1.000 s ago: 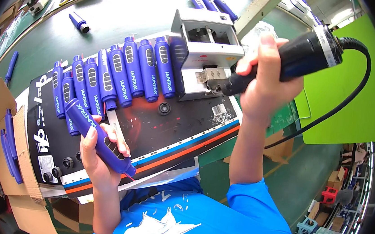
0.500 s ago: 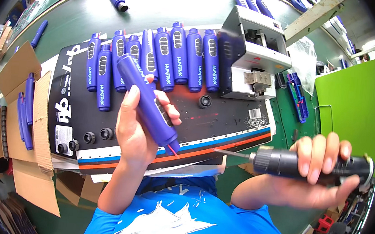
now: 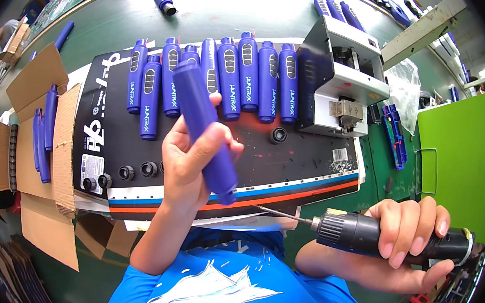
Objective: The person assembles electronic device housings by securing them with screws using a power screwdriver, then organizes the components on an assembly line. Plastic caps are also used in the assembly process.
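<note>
My left hand [image 3: 191,153] is closed round a blue plastic handle [image 3: 203,118], a tube that tilts with its narrow end down and to the right. A plain side of the tube faces up; its button panel is out of sight. In my right hand [image 3: 406,237] lies a black electric screwdriver [image 3: 344,230], with the fingers wrapped over its body. The long thin bit points left, its tip just right of the handle's narrow end and apart from it. Behind my left hand, several matching blue handles [image 3: 227,80] with button panels stand in a row on a black printed mat [image 3: 252,176].
A white and black bench machine [image 3: 342,82] stands right of the row. Black ring caps [image 3: 279,135] lie on the mat. At left is an open cardboard box [image 3: 65,146] with more handles. An opened blue shell [image 3: 394,137] with wires lies near a green panel [image 3: 463,161].
The handle in my left hand has rolled, so its button panel no longer shows. My right hand has moved the screwdriver left and slightly down, closer to the handle's narrow end.
</note>
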A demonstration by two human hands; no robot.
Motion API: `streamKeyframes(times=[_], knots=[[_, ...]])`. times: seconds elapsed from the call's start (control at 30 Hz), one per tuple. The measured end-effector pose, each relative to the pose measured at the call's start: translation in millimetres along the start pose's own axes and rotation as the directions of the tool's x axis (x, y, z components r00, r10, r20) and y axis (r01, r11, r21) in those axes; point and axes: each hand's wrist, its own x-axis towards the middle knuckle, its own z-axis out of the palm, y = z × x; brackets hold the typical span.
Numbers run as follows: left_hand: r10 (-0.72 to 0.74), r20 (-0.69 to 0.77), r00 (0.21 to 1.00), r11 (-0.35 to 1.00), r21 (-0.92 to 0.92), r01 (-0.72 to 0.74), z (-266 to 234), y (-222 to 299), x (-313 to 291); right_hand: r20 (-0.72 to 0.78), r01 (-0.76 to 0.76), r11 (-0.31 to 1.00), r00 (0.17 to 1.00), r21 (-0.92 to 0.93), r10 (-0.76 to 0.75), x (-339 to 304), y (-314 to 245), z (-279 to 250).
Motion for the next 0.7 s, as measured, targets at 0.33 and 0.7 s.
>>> streamKeyframes(times=[0.33,0.7], knots=[[0.045,0.141,0.989,0.987,-0.16,-0.022,11,3,-7,0.032,0.008,0.998,0.999,-0.06,-0.006,-10,21,11],[0.06,0.146,0.987,0.982,-0.188,-0.031,15,-3,-7,0.012,-0.01,0.995,1.0,-0.094,0.011,-12,22,8]])
